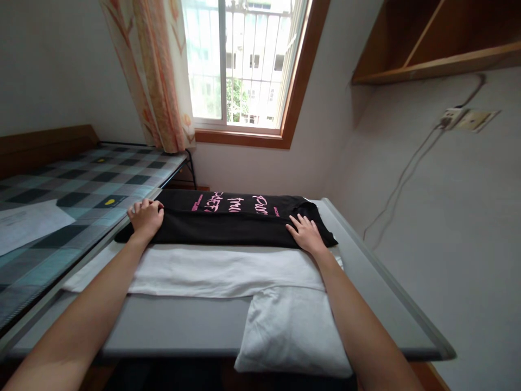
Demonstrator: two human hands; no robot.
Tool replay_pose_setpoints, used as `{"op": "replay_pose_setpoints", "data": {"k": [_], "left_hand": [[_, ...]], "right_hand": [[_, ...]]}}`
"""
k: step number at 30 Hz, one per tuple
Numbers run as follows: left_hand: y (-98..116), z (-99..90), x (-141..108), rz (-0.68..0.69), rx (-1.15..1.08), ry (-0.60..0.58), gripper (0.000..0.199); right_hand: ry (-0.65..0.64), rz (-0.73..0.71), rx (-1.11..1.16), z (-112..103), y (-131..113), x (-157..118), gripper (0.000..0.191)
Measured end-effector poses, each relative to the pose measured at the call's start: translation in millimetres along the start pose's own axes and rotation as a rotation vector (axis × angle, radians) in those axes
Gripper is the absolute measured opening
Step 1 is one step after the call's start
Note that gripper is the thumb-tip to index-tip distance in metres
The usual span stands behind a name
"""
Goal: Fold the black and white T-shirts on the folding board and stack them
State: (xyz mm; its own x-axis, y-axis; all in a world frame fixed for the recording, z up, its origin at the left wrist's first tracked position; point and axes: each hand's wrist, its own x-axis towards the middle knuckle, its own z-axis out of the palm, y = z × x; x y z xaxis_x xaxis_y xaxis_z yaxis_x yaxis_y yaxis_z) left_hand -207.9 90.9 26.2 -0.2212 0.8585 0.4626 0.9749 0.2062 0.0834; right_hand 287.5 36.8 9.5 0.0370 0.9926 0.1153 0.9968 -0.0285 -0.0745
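While black shirt (228, 229) lies folded across far part of desk (183, 326), left hand (146, 217) curls on it near desk's left edge, grip unclear; right hand (307, 232) spreads flat toward desk's right. Probably light, soft, floppy: pinch both ends.

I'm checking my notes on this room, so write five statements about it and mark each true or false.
1. The left hand and right hand both rest on the black shirt. True.
2. A paper lies on the checked bed. True.
3. The white cloth lies on the bed. False: the white cloth lies on the table.
4. The lettering on the black shirt is pink. True.
5. The curtain hangs right of the window. False: the curtain hangs on its left in the picture.
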Motion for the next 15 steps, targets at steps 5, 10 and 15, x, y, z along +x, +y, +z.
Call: {"op": "replay_pose_setpoints", "data": {"k": [5,10,15], "left_hand": [[26.6,-5.2,-3.5,0.165,-0.148,-0.036,0.033],[63.8,-1.9,-18.8,0.581,-0.377,-0.175,0.051],[73.7,8.5,-30.7,0.581,-0.235,-0.411,0.065]], "right_hand": [[0.045,-0.007,0.017,-1.5,-1.5,-0.6,0.058],[0.107,-0.119,0.072,-3.7,-13.8,-0.8,0.059],[-0.031,-0.2,0.047,-2.3,-25.5,-2.8,0.062]]}}
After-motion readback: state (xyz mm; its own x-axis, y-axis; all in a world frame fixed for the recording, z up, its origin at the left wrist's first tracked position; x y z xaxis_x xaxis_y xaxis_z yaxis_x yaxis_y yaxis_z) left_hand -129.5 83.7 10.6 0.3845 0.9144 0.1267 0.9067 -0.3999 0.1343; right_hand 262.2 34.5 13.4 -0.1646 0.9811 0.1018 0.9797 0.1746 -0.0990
